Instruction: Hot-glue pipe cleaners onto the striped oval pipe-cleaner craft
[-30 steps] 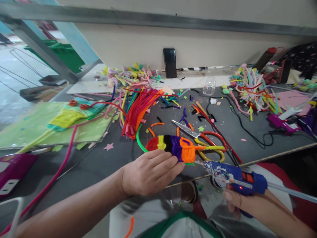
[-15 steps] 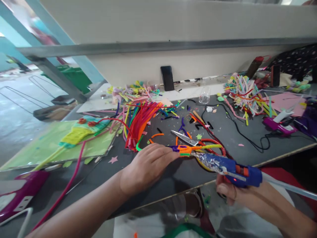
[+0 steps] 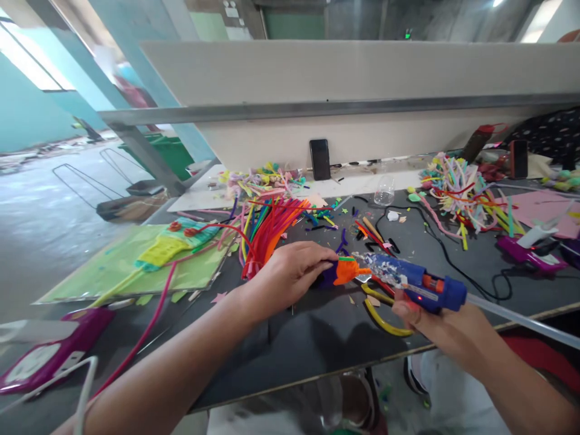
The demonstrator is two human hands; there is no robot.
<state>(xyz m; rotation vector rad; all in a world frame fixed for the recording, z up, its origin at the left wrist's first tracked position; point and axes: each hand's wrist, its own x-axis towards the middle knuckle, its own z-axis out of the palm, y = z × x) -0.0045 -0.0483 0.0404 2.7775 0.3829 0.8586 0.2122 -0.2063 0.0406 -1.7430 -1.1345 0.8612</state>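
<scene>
My left hand [image 3: 292, 275] pinches a purple and orange pipe-cleaner piece [image 3: 347, 270] with a green edge, holding it above the dark table. Wrapped round the handle of a blue hot glue gun [image 3: 414, 281] is my right hand [image 3: 430, 323]. The glue gun's nozzle, smeared with glue, points left and is close to the top of the piece; whether it touches, I cannot tell. A clear glue stick [image 3: 507, 314] sticks out of its rear. Below the nozzle lies a tool with yellow handles [image 3: 385, 321].
A bundle of red and orange pipe cleaners [image 3: 269, 238] lies beyond my left hand. Left are a green sheet [image 3: 113, 275] bearing a yellow-blue craft piece and a purple power strip [image 3: 58, 347]. A phone [image 3: 319, 160] leans at the back. A black cord [image 3: 446, 260] crosses the right side.
My left hand has raised and turned the piece so its green edge faces up. The glue gun has moved slightly left and up to it. The view has tilted upward.
</scene>
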